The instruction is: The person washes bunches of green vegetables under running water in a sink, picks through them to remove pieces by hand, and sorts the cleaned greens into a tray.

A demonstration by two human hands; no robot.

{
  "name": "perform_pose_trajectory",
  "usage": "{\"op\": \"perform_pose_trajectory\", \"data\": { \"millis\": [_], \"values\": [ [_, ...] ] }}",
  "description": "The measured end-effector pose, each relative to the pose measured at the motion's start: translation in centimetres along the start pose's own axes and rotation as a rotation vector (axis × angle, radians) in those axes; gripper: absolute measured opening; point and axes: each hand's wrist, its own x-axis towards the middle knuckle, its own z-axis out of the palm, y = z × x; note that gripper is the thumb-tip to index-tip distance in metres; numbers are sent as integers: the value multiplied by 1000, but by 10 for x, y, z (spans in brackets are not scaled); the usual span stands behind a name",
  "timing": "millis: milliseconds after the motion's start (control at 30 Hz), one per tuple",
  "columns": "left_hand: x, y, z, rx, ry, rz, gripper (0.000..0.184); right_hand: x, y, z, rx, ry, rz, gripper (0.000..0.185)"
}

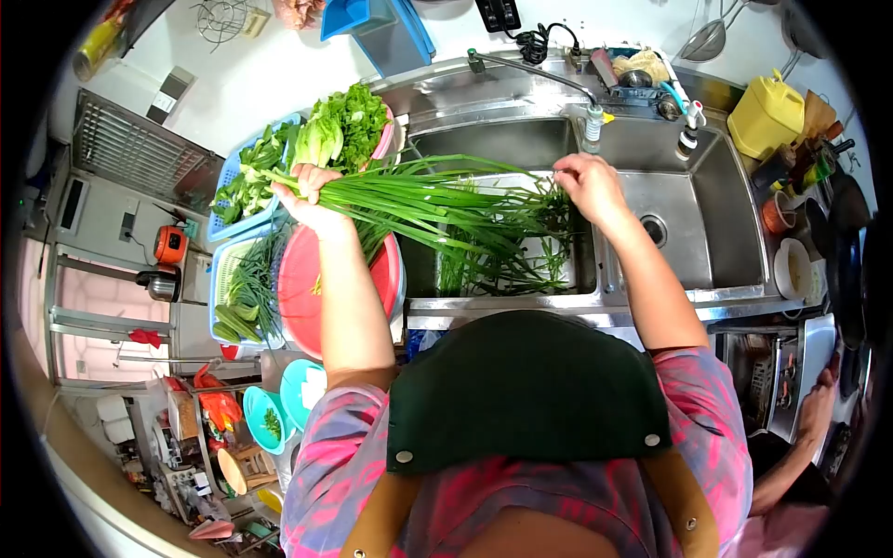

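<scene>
My left hand (312, 193) is closed around the pale stem end of a bunch of garlic chives (419, 200). The long leaves stretch rightward over the left sink basin (498, 139), their tips hanging low. Near those tips is my right hand (593, 191), its fingers pinched together at the basin's right side; whatever they hold is too small to make out. Under the bunch, cut or loose green leaves (479, 274) lie in the basin, partly over a white surface (533, 251). A red round tub (299, 288) sits below my left forearm, partly covered by it.
Left of the sink stand a blue basket (223, 228) of leafy greens, lettuce (358, 121) and a pale basket (223, 279) with scallions. A faucet (535, 70) arches over the sink. The right basin (707, 205) adjoins. Another person's arm (809, 418) reaches in at lower right.
</scene>
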Motion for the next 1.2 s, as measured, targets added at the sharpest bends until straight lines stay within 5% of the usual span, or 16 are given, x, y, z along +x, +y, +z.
{"op": "perform_pose_trajectory", "data": {
  "millis": [567,633,833,900,1033,1200],
  "values": [
    [1,34,-8,-79,54,36,42,-12,38,14,319,162,137,13],
    [2,43,-12,4,165,224,47,-15,44,19,364,185,148,11],
    [3,44,-4,40,352,354,48,-15,16,9,736,354,127,7],
    [4,40,-6,75,377,371,46,-12,-10,0,785,373,52,7],
    [5,16,1,92,461,340,44,0,-70,-15,228,332,-637,9],
    [13,2,-6,191,471,333,42,13,-106,8,12,168,-648,12]
  ]
}}
